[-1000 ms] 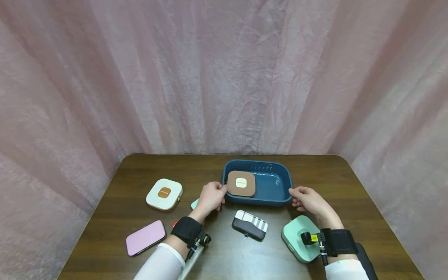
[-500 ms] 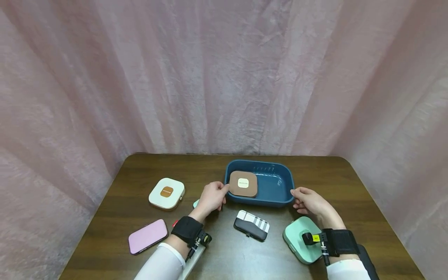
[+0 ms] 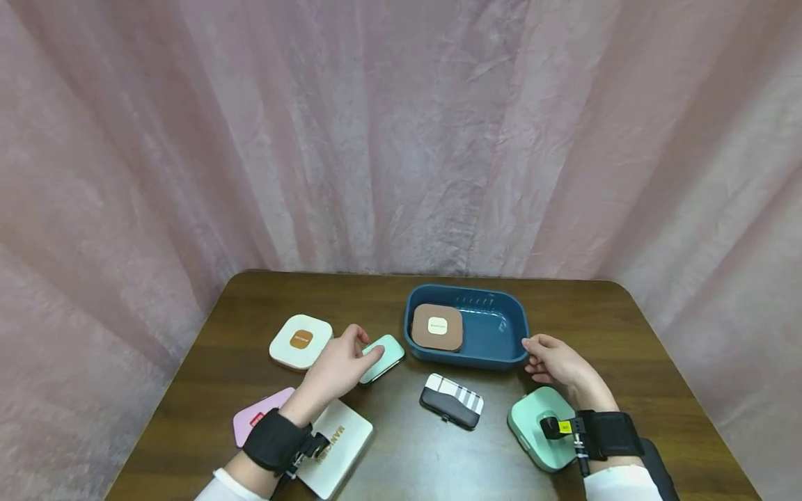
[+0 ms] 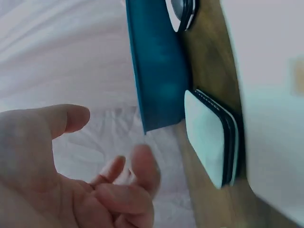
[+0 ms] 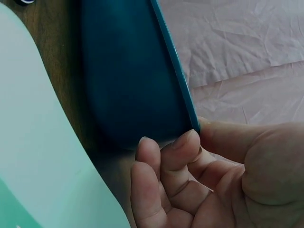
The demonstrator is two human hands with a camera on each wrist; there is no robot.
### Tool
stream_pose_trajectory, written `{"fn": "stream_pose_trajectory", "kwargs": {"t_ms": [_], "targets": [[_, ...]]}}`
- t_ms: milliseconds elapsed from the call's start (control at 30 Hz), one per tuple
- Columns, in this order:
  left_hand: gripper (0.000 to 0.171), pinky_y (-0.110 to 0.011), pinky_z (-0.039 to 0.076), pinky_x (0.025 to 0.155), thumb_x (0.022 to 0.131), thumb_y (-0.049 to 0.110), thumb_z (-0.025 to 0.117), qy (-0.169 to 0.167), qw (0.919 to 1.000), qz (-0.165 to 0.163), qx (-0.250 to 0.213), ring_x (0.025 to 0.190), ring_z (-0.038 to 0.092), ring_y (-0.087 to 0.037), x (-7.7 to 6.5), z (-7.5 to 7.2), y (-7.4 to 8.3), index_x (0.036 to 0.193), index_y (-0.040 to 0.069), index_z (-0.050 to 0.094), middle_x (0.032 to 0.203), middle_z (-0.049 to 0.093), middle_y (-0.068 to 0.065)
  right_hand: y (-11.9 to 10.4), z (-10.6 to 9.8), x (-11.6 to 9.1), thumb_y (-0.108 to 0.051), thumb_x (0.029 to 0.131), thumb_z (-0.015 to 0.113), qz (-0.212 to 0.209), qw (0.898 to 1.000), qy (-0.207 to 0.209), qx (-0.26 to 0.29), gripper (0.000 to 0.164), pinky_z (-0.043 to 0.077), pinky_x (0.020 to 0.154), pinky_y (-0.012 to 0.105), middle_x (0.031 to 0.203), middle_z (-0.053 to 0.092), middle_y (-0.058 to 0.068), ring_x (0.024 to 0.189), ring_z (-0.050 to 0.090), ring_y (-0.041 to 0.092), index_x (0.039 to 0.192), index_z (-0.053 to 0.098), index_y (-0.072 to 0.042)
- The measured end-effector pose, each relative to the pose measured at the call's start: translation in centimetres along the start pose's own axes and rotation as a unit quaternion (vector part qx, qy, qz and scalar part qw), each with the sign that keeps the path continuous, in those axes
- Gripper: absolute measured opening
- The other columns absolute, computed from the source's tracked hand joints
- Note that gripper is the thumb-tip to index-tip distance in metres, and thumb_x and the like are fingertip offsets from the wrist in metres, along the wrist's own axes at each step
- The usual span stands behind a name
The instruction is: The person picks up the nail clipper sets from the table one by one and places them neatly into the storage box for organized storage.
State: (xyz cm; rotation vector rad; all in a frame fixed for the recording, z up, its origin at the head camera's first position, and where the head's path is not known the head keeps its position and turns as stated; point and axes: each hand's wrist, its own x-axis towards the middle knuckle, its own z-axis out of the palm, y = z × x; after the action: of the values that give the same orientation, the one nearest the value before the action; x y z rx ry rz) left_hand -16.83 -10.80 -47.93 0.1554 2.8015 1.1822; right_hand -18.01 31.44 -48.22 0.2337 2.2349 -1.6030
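My right hand pinches the near right corner of the blue basket between thumb and forefinger; the right wrist view shows the grip on its rim. A brown square case with a pale label lies in the basket's left half. My left hand is off the basket, its thumb and fingers apart with nothing between them, as the left wrist view shows. Beside those fingers lies a small mint case with a dark edge; they look apart from it in the left wrist view.
A white rounded case lies at left, a pink phone-like slab and a white lettered box partly under the left forearm. A grey-and-white striped item lies in front of the basket. A mint rounded case lies by my right wrist.
My left hand has let go of the basket's left rim and moved left and toward me, uncovering the small mint case and the white box. My right hand stays on the rim.
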Motion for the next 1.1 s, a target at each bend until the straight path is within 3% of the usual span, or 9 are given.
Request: {"fn": "stream_pose_trajectory", "kwargs": {"t_ms": [100,233,333,467,700,1100], "targets": [[0.052,-0.036,0.044,0.061,0.097,0.048,0.074,-0.002,0.9996,0.003,0.027,0.067,0.055,-0.016,-1.9,-1.0,-0.4,0.125,0.007,0.060,0.081,0.060,0.000,-0.1,-0.1,-0.1,-0.026,0.116,0.049,0.004,1.000,0.008,-0.001,0.025,0.054,0.073,0.032,0.083,0.051,0.002,0.083,0.061,0.019,0.104,0.055,-0.005],[0.072,-0.044,0.054,0.073,0.090,0.054,0.080,-0.006,0.9938,0.024,0.108,0.091,0.066,-0.023,-4.9,-1.0,-1.0,0.137,0.005,0.056,0.106,0.067,-0.009,-0.2,-0.2,-0.3,-0.026,0.116,0.048,0.008,1.000,0.013,-0.002,0.026,0.054,0.073,0.032,0.084,0.052,0.002,0.082,0.061,0.019,0.104,0.055,-0.004],[0.092,-0.050,0.056,0.081,0.083,0.063,0.083,-0.014,0.9821,0.039,0.183,0.105,0.066,-0.032,-7.0,-0.6,-1.6,0.145,0.002,0.053,0.121,0.064,-0.017,-0.2,-0.2,-0.4,-0.027,0.116,0.048,0.007,1.000,0.012,-0.002,0.026,0.054,0.074,0.033,0.084,0.052,0.002,0.084,0.061,0.020,0.105,0.055,-0.004],[0.109,-0.051,0.055,0.077,0.074,0.072,0.085,-0.032,0.9675,0.046,0.247,0.099,0.062,-0.034,-8.9,0.1,-2.1,0.150,0.002,0.051,0.116,0.061,-0.020,-0.3,-0.2,-0.4,-0.029,0.116,0.049,0.011,1.000,0.016,-0.005,0.027,0.053,0.075,0.035,0.085,0.053,0.003,0.085,0.061,0.021,0.108,0.055,-0.003],[0.114,-0.054,0.055,0.077,0.065,0.075,0.088,-0.067,0.9533,0.031,0.293,0.099,0.064,-0.035,-9.9,0.8,-2.7,0.151,0.009,0.053,0.120,0.060,-0.022,-0.3,0.0,-0.2,-0.029,0.116,0.048,0.012,0.999,0.020,-0.023,0.028,0.055,0.077,0.035,0.085,0.055,0.003,0.085,0.062,0.021,0.111,0.056,-0.002],[0.103,-0.050,0.053,0.065,0.061,0.058,0.091,-0.063,0.9538,0.024,0.293,0.092,0.061,-0.032,-10.1,1.6,-2.8,0.146,0.012,0.056,0.113,0.058,-0.017,0.0,0.1,-0.2,-0.028,0.116,0.048,0.004,0.999,0.011,-0.031,0.031,0.055,0.077,0.036,0.086,0.057,0.004,0.084,0.063,0.020,0.115,0.056,0.002]]}}
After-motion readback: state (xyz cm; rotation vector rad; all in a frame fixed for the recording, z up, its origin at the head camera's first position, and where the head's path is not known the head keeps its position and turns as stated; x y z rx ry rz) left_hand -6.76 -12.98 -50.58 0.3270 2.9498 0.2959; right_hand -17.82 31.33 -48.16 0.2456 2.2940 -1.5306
